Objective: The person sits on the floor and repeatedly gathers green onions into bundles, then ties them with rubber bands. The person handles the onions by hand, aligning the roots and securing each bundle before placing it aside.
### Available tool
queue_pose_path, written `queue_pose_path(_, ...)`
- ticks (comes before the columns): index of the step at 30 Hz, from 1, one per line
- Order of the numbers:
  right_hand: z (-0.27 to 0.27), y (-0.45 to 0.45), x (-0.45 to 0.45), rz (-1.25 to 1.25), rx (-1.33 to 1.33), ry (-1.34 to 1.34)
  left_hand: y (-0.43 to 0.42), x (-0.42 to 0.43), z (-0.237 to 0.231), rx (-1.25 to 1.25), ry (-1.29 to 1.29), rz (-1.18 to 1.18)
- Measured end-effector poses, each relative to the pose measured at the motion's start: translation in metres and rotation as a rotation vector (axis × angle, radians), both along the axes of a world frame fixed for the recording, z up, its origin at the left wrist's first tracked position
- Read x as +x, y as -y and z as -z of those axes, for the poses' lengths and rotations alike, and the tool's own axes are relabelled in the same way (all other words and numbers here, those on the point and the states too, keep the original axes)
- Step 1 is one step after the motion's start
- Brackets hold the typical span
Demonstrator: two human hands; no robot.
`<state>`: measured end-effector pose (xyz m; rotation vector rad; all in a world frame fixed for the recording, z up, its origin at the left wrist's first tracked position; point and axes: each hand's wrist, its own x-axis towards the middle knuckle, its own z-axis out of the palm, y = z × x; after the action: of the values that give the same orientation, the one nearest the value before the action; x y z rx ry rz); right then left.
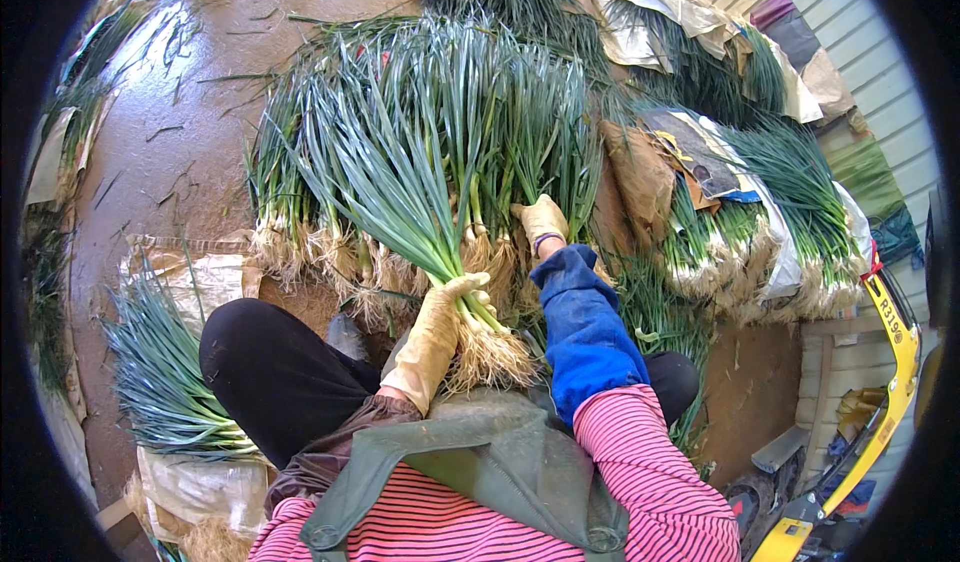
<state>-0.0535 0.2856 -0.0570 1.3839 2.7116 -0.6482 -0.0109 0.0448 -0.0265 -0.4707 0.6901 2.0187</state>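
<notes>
My left hand (439,322), in a pale work glove, is closed around the lower stalks of a bunch of green onions (420,209). The bunch slants up and left, its leaves overlapping the pile behind, and its stringy roots (491,355) hang over my lap. Farther forward and right, my gloved right hand (543,220) has its fingers curled about stalks at the front of a large green onion pile (480,104). The wrist and blue sleeve hide the lower ends of those stalks. Roots of the pile face me.
Green onions (169,374) lie beside my left knee on sacking (206,487). Wrapped bundles (787,209) are stacked at right, with more (675,36) behind. A yellow bar (892,359) stands at far right. Loose leaves litter the wet brown floor (142,164).
</notes>
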Motion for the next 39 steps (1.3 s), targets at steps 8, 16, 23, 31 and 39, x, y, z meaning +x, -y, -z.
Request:
queue_pose_path(8, -0.032, -0.044, 0.028, -0.016, -1.299, -0.538, 0.001, -0.002, 0.013, 0.049, -0.029, 0.031)
queue_pose_path(16, -0.028, 0.027, 0.067, -0.198, -1.434, -0.532, -0.008, 0.004, 0.015, 0.052, -0.111, -0.071)
queue_pose_path(23, -0.057, 0.086, 0.069, -0.199, -1.029, -0.292, -0.007, 0.008, 0.017, -0.042, 0.039, 0.003)
queue_pose_path(31, -0.096, 0.072, 0.1, -0.193, -1.529, -1.037, -0.003, 0.004, 0.022, -0.062, -0.06, 0.017)
queue_pose_path(39, -0.039, 0.065, 0.106, 0.069, -1.398, -0.69, 0.006, 0.005, -0.018, 0.248, -0.072, 0.01)
